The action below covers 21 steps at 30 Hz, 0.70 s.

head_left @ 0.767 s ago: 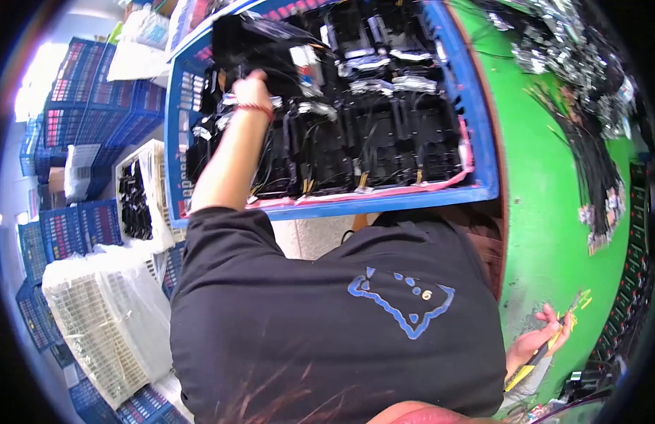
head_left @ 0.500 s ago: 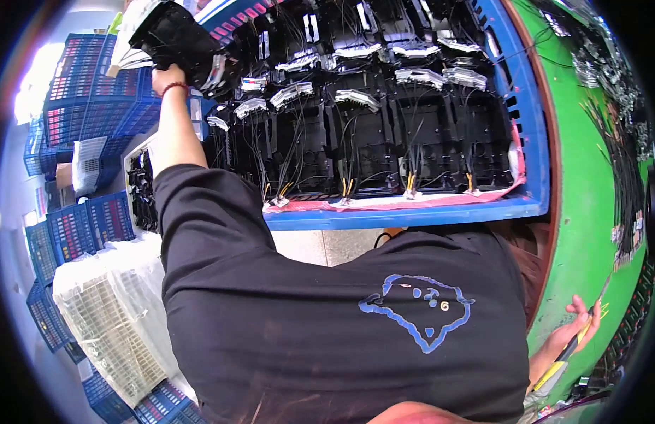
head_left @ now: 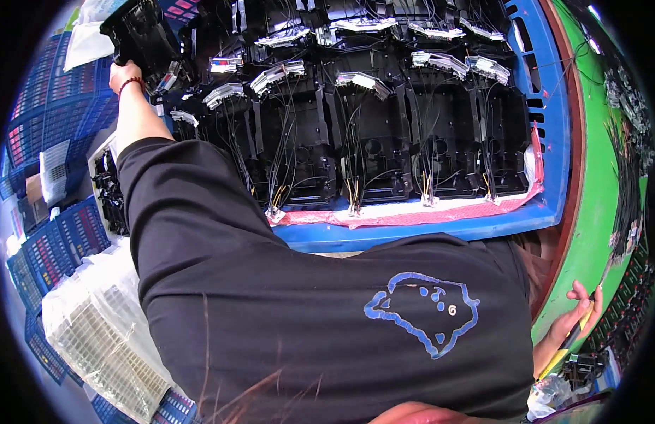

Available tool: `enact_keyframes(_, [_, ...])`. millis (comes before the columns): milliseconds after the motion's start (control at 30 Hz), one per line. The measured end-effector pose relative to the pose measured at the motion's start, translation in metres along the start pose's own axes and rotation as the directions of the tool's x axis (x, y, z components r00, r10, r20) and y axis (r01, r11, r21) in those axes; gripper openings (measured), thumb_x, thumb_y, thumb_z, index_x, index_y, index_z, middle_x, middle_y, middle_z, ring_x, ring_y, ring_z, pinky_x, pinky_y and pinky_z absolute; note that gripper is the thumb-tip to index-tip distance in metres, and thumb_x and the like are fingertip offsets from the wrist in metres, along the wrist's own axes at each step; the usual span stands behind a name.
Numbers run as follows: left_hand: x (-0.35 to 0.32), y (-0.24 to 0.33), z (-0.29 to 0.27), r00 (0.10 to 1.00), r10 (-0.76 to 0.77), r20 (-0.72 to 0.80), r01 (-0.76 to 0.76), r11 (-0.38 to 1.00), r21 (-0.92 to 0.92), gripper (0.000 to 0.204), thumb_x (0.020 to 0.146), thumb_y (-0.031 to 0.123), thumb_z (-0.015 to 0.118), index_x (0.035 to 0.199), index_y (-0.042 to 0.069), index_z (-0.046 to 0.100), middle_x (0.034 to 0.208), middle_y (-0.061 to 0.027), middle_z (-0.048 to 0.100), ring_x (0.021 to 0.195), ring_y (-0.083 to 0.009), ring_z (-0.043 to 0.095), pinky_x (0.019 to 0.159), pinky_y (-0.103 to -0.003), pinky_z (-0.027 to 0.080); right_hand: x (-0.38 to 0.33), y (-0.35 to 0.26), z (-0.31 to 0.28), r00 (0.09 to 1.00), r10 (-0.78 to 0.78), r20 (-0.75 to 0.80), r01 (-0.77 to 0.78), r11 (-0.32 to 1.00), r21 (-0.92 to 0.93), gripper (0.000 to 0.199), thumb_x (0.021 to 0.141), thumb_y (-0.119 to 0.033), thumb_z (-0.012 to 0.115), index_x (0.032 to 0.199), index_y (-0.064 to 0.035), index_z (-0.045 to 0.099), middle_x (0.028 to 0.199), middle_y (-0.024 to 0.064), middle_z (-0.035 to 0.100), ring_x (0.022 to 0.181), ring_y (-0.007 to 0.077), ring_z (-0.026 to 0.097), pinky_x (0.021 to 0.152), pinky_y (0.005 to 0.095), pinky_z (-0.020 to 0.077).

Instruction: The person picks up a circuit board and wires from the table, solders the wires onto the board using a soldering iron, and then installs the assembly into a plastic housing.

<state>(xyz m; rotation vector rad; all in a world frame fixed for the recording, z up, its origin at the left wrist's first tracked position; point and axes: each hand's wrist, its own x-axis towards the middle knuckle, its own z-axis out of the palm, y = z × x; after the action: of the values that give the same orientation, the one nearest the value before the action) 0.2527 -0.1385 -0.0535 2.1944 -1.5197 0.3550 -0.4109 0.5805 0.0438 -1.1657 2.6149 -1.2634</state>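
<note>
My left hand, a red band at its wrist, is raised to the upper left and grips a black plastic housing above the corner of a blue crate. The crate holds several rows of like black housings with thin wires and white connectors, on a pink liner. My right hand rests low at the right against the green bench, closed on a thin yellow tool. My black shirt fills the lower middle and hides whatever lies below it.
Stacked blue crates stand at the left, one holding black parts. A clear bag of white parts lies at the lower left. Bundles of black wires lie along the green bench at the right.
My left hand has carried the black housing up and leftward, off the rows in the crate. The view has drawn closer to the crate. My right hand stays at the bench edge.
</note>
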Motion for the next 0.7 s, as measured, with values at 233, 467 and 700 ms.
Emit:
enact_keyframes(233, [-0.003, 0.008, 0.024, 0.967, -0.015, 0.253, -0.013, 0.994, 0.110, 0.047, 0.079, 0.030, 0.065, 0.118, 0.004, 0.059, 0.113, -0.0220, 0.065, 0.106, -0.0345, 0.063, 0.094, -0.040, 0.048, 0.003, -0.006, 0.011, 1.000, -0.013, 0.002, 0.013, 1.000, -0.022, 0.043, 0.100, -0.026, 0.046, 0.130, 0.0037, 0.043, 0.092, 0.0179, 0.067, 0.073, 0.0169, 0.055, 0.075, 0.0300, 0.0437])
enact_keyframes(467, [-0.081, 0.043, 0.081, 0.939, 0.236, 0.250, -0.252, 0.967, 0.034, 0.059, 0.092, 0.058, 0.036, 0.137, 0.020, 0.048, 0.135, -0.0183, 0.051, 0.123, -0.0363, 0.050, 0.101, -0.050, 0.038, 0.002, -0.001, 0.007, 1.000, 0.011, 0.017, -0.010, 0.999, -0.053, 0.042, 0.100, -0.025, 0.045, 0.130, 0.0036, 0.044, 0.092, 0.0158, 0.067, 0.072, 0.0160, 0.054, 0.075, 0.0291, 0.0439])
enact_keyframes(700, [-0.072, 0.026, 0.144, 0.836, 0.258, 0.485, -0.114, 0.945, -0.306, 0.056, 0.094, 0.042, 0.036, 0.148, 0.026, 0.030, 0.140, -0.0175, 0.046, 0.126, -0.0388, 0.047, 0.106, -0.044, 0.037, -0.002, 0.003, 0.006, 1.000, 0.005, 0.000, -0.005, 0.998, -0.063, 0.038, 0.099, -0.021, 0.048, 0.129, 0.0039, 0.046, 0.092, 0.0150, 0.067, 0.072, 0.0160, 0.056, 0.073, 0.0292, 0.0459])
